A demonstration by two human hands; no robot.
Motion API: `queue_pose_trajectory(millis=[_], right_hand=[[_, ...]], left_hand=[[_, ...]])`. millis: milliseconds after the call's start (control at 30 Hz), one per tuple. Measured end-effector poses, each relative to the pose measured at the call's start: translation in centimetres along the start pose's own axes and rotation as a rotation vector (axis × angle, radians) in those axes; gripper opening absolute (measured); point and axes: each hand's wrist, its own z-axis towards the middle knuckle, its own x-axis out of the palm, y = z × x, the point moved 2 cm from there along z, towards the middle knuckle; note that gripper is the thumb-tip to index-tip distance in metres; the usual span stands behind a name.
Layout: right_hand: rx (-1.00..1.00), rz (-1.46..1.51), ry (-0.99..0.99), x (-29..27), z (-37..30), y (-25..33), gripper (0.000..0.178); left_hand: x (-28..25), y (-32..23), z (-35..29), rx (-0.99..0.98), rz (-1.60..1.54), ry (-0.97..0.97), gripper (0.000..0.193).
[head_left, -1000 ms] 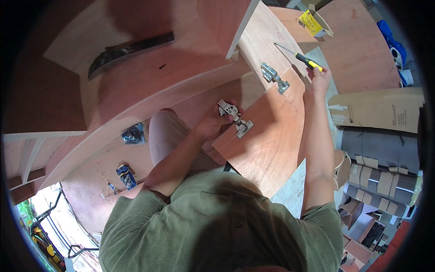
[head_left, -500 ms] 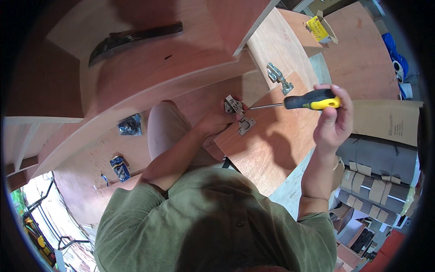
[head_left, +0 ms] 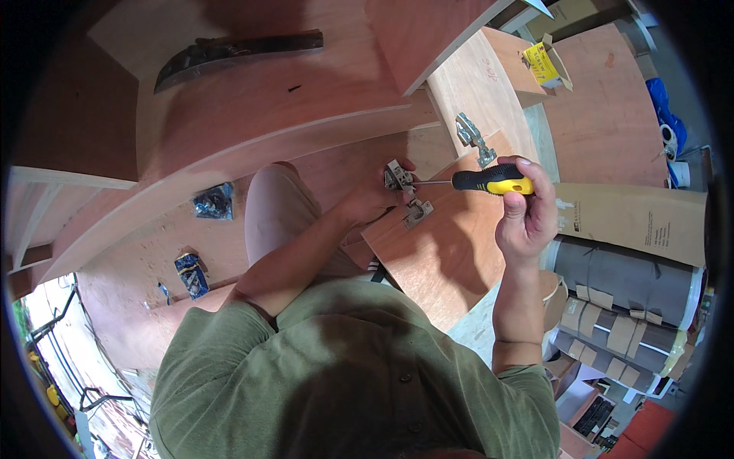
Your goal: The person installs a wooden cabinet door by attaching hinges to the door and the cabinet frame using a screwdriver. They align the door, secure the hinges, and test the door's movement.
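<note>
A yellow and black screwdriver [head_left: 493, 180] is gripped by its handle in my right hand [head_left: 527, 218]. Its shaft points left and its tip meets a metal cabinet hinge [head_left: 398, 176]. My left hand [head_left: 372, 197] pinches this hinge from the left side, its fingers partly hidden behind the metal. The hinge's cup end [head_left: 417, 213] lies at the edge of a reddish wooden panel [head_left: 443, 252]. Farther up on the same panel, a second metal hinge [head_left: 475, 139] sticks out over the far edge, beyond the screwdriver.
A wooden cabinet frame [head_left: 252, 141] rises at the far left, with a long dark tool [head_left: 237, 55] inside. A dark plastic bag [head_left: 214, 202] and a blue packet [head_left: 191, 276] lie at left. An open yellow box [head_left: 542, 64] and a cardboard sheet [head_left: 634, 220] are at right.
My right hand has moved left with the screwdriver, bringing its shaft farther over the hinge. My left hand stays on the hinge. The whole view has shifted slightly.
</note>
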Motion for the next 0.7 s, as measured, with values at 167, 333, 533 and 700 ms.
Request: queue_pose_trajectory(millis=[167,333,533,700], right_hand=[[-0.022,0.01,-0.039,0.4,0.1,0.2,0.036],[-0.117,-0.11,0.031,0.2,1.7,1.3,0.036],[-0.01,-0.242,-0.027,2.1,1.5,3.6,0.04],[0.027,-0.175,-0.006,1.5,1.8,2.9,0.033]], left_hand=[[-0.1,0.1,0.1,0.024,-0.029,0.01,0.051],[0.0,-0.3,0.1,0.021,0.029,0.025,0.049],[0.0,-0.1,0.1,0.028,0.03,0.015,0.047],[-0.1,-0.1,0.1,0.018,0.024,0.027,0.044]])
